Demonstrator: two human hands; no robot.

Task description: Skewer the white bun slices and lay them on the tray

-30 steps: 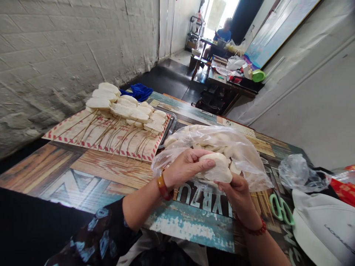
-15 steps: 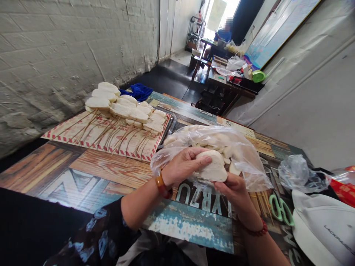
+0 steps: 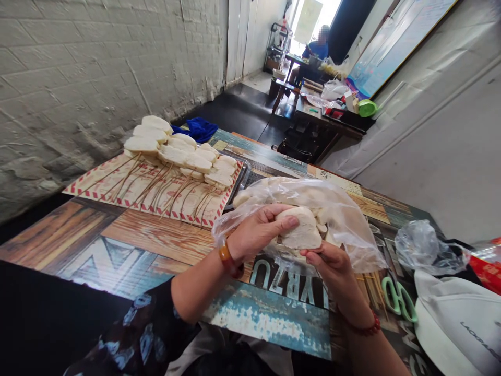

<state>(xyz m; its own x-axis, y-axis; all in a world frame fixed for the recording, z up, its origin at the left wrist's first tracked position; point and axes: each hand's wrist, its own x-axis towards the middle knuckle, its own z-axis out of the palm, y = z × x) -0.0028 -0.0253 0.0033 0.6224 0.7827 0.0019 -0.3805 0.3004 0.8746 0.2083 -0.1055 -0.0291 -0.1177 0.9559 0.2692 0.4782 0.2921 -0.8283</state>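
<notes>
Pale oval slices (image 3: 300, 230) are gripped between the thumb and fingers of my left hand (image 3: 256, 232), above a clear plastic bag (image 3: 352, 209) with more pale pieces in it. My right hand (image 3: 331, 263) is pinched at the slices' lower right edge; whatever is between its fingertips is too small to make out. On the left, several skewered slices (image 3: 183, 154) lie stacked on a patterned paper sheet (image 3: 156, 198), their thin sticks pointing toward me. Part of a metal tray (image 3: 243, 177) shows beside the sheet.
Green-handled scissors (image 3: 397, 300) and loose wooden sticks (image 3: 371, 292) lie at the right, near a white cap (image 3: 456, 313) and a crumpled plastic bag (image 3: 422, 245). A blue cloth (image 3: 199, 129) is at the far edge. A person (image 3: 317, 49) sits in the background.
My right fingers have closed in a tighter pinch at the slices' edge. The slices have tilted slightly in my left hand. The view has shifted a little.
</notes>
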